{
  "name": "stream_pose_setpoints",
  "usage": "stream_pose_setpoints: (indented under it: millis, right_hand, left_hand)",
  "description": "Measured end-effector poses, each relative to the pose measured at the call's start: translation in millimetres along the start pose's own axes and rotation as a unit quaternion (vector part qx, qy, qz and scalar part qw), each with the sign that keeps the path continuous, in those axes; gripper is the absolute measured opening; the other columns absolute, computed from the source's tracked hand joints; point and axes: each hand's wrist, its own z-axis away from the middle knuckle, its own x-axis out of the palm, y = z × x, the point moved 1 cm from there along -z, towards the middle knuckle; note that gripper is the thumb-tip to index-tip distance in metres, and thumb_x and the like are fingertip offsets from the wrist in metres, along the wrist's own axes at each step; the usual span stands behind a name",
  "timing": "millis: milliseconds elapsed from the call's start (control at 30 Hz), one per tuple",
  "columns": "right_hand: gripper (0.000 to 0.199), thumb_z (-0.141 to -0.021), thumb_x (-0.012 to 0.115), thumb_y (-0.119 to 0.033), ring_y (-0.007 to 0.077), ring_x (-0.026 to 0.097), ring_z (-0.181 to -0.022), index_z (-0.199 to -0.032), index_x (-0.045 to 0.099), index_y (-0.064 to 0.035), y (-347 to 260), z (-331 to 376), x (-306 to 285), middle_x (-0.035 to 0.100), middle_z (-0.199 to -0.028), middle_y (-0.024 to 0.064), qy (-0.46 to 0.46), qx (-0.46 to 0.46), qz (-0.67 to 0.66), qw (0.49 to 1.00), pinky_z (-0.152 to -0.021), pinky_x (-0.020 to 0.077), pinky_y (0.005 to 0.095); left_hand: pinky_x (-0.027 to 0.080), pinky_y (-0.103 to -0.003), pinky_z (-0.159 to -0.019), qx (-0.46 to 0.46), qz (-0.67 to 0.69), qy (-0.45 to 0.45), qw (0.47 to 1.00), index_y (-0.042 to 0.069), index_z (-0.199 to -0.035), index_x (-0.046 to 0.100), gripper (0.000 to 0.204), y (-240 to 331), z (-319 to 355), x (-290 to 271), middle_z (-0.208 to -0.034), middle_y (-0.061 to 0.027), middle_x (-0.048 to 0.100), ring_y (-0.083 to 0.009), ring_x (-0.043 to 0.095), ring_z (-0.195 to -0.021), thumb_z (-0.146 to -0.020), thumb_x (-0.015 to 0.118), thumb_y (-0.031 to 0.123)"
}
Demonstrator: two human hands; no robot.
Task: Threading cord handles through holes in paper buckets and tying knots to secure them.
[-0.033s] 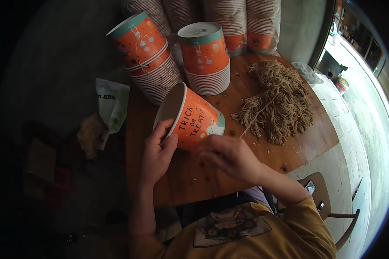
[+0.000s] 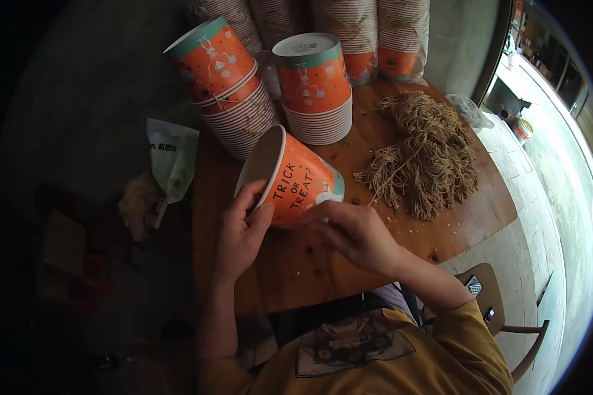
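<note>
The cup (image 2: 296, 172) is in the person's hands over the near half of the wooden table (image 2: 283, 280), tipped on its side with the mouth to the left and the base to the right. It is orange, with a white rim, dark lettering, a white figure low on the wall and a green band at the base. From here I cannot tell whether its underside touches the wood.

The left hand (image 2: 242, 230) is clamped on the cup's rim, thumb on the outer wall and fingers over the edge at the mouth. The right hand (image 2: 357, 232) is at the wall near the base, fingers bent and close together; I cannot tell whether they press on the cup or pinch something, since the tips are partly hidden.

To the right, just past that hand, lies a tangled heap of brown cords (image 2: 435, 161), pale specks scattered around it. Behind the cup are two stacks of similar cups, bottoms up: the left stack (image 2: 221, 69) slants, thin brown strands along its side, and the right stack (image 2: 315, 89) is more upright. Farther back are more cups (image 2: 402, 62) in clear wrapping. A crumpled clear bag (image 2: 469, 112) is by the far right edge, and a white and green packet (image 2: 171, 164) is off to the left. Near the right elbow is a chair (image 2: 491, 283).
</note>
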Motion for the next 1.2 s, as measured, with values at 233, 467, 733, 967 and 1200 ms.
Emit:
stream_pose_setpoints:
  millis: [233, 467, 733, 967, 1200]
  right_hand:
    - [0.014, -0.093, 0.056, -0.005, 0.0081, 0.063, -0.07, -0.106, 0.052, 0.0003, 14, -6, -6, 0.069, -0.089, 0.0069, 0.082, 0.149, -0.113, 0.979, -0.057, 0.051, 0.0209]
    - [0.008, -0.09, 0.062, -0.007, 0.0076, 0.06, -0.072, -0.095, 0.061, -0.0013, 33, -4, -5, 0.064, -0.086, 0.0011, 0.078, 0.11, -0.082, 0.987, -0.061, 0.048, 0.022]
    - [0.007, -0.086, 0.062, -0.004, 0.0109, 0.059, -0.08, -0.092, 0.059, -0.0018, 41, -10, -11, 0.059, -0.095, 0.0043, 0.131, 0.056, 0.022, 0.99, -0.06, 0.0467, 0.023]
    - [0.009, -0.084, 0.063, -0.006, 0.0236, 0.061, -0.083, -0.09, 0.058, -0.0019, 57, -20, -15, 0.06, -0.091, 0.0084, 0.188, 0.033, 0.021, 0.981, -0.064, 0.0511, 0.0329]
    - [0.013, -0.083, 0.064, -0.009, 0.0285, 0.058, -0.091, -0.092, 0.058, -0.0028, 73, -23, -19, 0.06, -0.096, 0.0092, 0.208, 0.015, 0.089, 0.974, -0.078, 0.0476, 0.0371]
  left_hand:
    - [0.044, -0.023, -0.084, -0.028, 0.051, -0.013, 0.998, -0.001, -0.125, 0.051, 0.031, 0, -3, -11, -0.104, -0.004, 0.062, -0.0065, 0.055, -0.093, -0.095, 0.048, 0.008]
    - [0.044, -0.024, -0.087, -0.073, 0.113, -0.021, 0.991, -0.002, -0.128, 0.049, 0.036, 8, -11, -14, -0.11, -0.0059, 0.061, -0.0074, 0.056, -0.097, -0.093, 0.046, 0.006]
    - [0.043, -0.024, -0.09, -0.13, 0.232, -0.082, 0.96, -0.003, -0.131, 0.043, 0.045, 13, -25, -19, -0.118, -0.0098, 0.059, -0.0089, 0.055, -0.105, -0.086, 0.045, 0.001]
    - [0.04, -0.022, -0.092, -0.095, 0.181, -0.088, 0.975, 0.001, -0.12, 0.053, 0.03, -8, -28, -16, -0.11, -0.0006, 0.06, -0.0043, 0.053, -0.102, -0.092, 0.045, 0.004]
    - [0.041, -0.021, -0.086, -0.053, 0.148, -0.082, 0.984, 0.001, -0.113, 0.052, 0.019, -27, -26, -20, -0.105, -0.0009, 0.061, -0.0038, 0.053, -0.096, -0.094, 0.047, 0.004]
